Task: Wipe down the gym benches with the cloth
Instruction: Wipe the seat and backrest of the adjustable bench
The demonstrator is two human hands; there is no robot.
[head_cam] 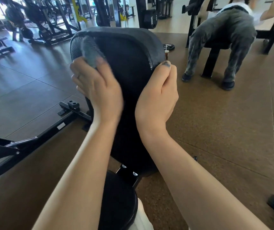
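Head view, gym floor. Centre: black padded vinyl backrest of an incline bench (129, 63), raised w/ its rounded top edge toward the far side; black round padded seat (118, 200) below it, joined by a black metal bracket w/ silver bolts (128, 170).

L hand (96, 85): fingers curled round a grey textured cloth (90, 52), pressing it against the upper-left part of the backrest; cloth is blurred, rises above the fingertips and lies on the pad near its left edge.

R hand (157, 95): grips the right edge of the backrest, thumb on the front face w/ a dark mark on the nail, fingers wrapped behind the pad and mostly hidden. Both forearms bare, reaching up from the lower frame edge.

Lower left: black steel frame of a second bench (33, 138) on the grey tiled floor (16, 83). Right: brown speckled rubber floor (224, 122). Upper right: another person in grey trousers (224, 35), bent over a black bench w/ both dark shoes on the floor. Black weight plate (169, 46) lies on the floor just beyond the backrest's right corner. Upper left: dark racks and machines (46, 17), blurred, w/ yellow parts.
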